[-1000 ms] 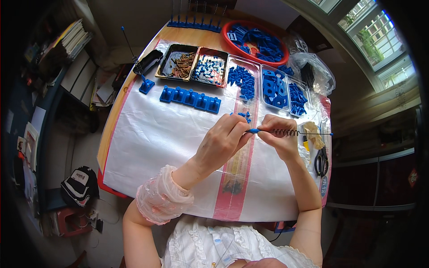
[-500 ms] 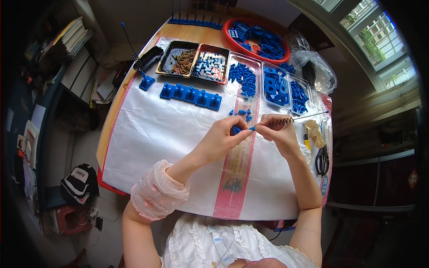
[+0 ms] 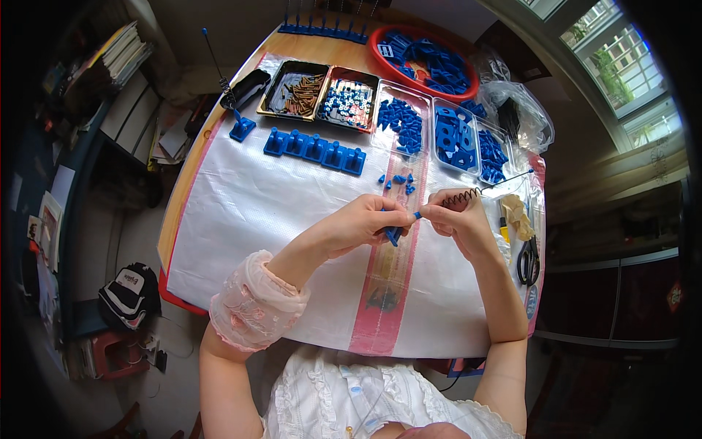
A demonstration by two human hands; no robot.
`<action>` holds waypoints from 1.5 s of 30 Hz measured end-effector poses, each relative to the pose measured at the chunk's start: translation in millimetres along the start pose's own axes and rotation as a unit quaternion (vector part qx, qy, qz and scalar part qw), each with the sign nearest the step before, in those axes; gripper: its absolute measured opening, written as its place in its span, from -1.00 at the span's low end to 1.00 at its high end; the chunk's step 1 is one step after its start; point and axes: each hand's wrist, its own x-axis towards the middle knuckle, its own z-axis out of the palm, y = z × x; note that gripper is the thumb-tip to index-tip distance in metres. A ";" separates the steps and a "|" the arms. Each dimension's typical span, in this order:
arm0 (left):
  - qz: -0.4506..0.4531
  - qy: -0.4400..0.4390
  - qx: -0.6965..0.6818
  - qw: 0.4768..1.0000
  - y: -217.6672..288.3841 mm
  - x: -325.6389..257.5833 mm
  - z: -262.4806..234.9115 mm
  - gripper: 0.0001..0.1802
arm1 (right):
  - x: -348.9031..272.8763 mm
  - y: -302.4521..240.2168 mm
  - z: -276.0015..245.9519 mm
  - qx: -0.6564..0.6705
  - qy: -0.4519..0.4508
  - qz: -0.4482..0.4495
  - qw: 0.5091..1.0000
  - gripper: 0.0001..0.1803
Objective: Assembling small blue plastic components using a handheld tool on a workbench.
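Note:
Over the middle of the table, my left hand (image 3: 365, 219) is closed around a blue plastic base (image 3: 393, 236), whose flat end sticks out below the fingers. Opposite it, my right hand (image 3: 452, 212) pinches the near end of a dark coil spring (image 3: 461, 196). From the spring a thin rod runs out to the right, ending in a small blue tip (image 3: 531, 172). A bit of blue (image 3: 417, 215) shows between the two hands' fingertips; the exact joint there is hidden. Just beyond them lie several small blue cone-shaped pieces (image 3: 399, 179).
A row of blue bases (image 3: 314, 151) stands at the back left, near one base with an upright spring rod (image 3: 241, 129). Trays of screws (image 3: 306, 94), nuts (image 3: 347, 102) and blue parts (image 3: 399, 124) line the back. Scissors (image 3: 528, 262) lie right; a red basin (image 3: 468, 91) stands behind.
The blue base in my left hand has turned, so its flat end now points down toward me. My right hand stays nearly in place, with the rod's tip tilted slightly higher.

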 end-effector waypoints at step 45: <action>0.453 0.174 0.490 0.724 -8.5 4.8 37.3 -0.82 | -39.5 40.4 -2.9 0.022 0.071 -0.150 0.986 -0.92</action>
